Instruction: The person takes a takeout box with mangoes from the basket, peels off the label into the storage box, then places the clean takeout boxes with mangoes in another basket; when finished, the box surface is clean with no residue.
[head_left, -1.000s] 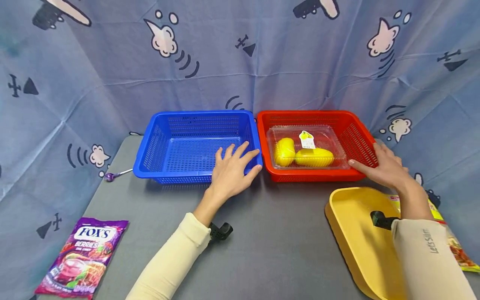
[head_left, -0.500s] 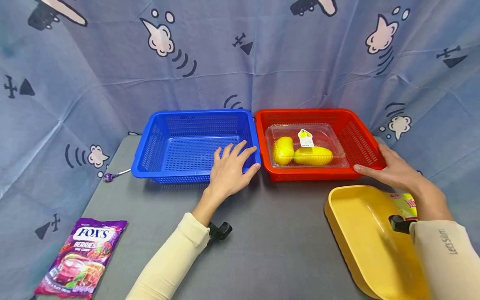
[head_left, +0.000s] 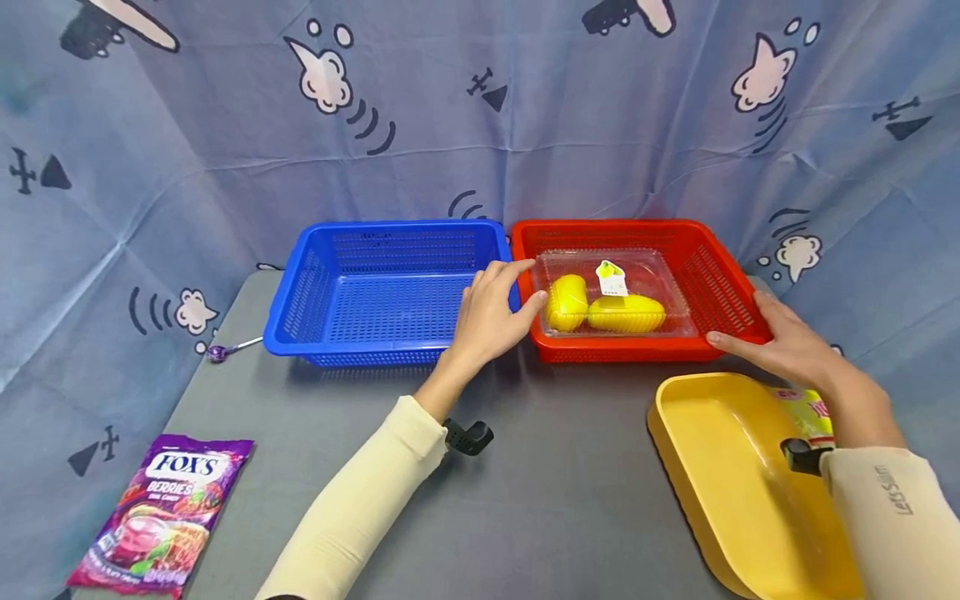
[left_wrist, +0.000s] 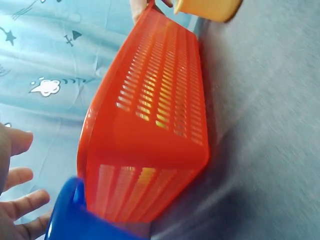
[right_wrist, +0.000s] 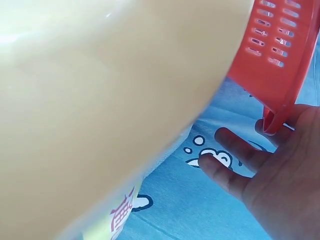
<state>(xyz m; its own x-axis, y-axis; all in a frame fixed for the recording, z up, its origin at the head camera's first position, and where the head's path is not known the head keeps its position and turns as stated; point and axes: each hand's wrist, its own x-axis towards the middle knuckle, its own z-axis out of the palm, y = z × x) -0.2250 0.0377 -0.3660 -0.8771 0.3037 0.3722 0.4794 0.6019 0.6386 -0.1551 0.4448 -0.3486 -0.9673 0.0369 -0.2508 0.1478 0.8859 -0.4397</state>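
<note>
The red basket holds a clear plastic box with two yellow mangoes in it and a label on its lid. Beside its left rim, above where the blue basket meets it, is my left hand. In the left wrist view its fingers are spread and bent a little, with nothing between them. My right hand rests on the red basket's front right corner, thumb on the near side. The right wrist view shows its fingers relaxed and spread, one behind the rim.
A yellow tray stands at the right, with a yellow food packet behind it. A purple candy bag lies at front left, and a lollipop lies left of the blue basket. A printed curtain hangs behind.
My left hand has moved right, from the blue basket's front right corner to the red basket's left rim. My right hand has slid right and down to the red basket's corner.
</note>
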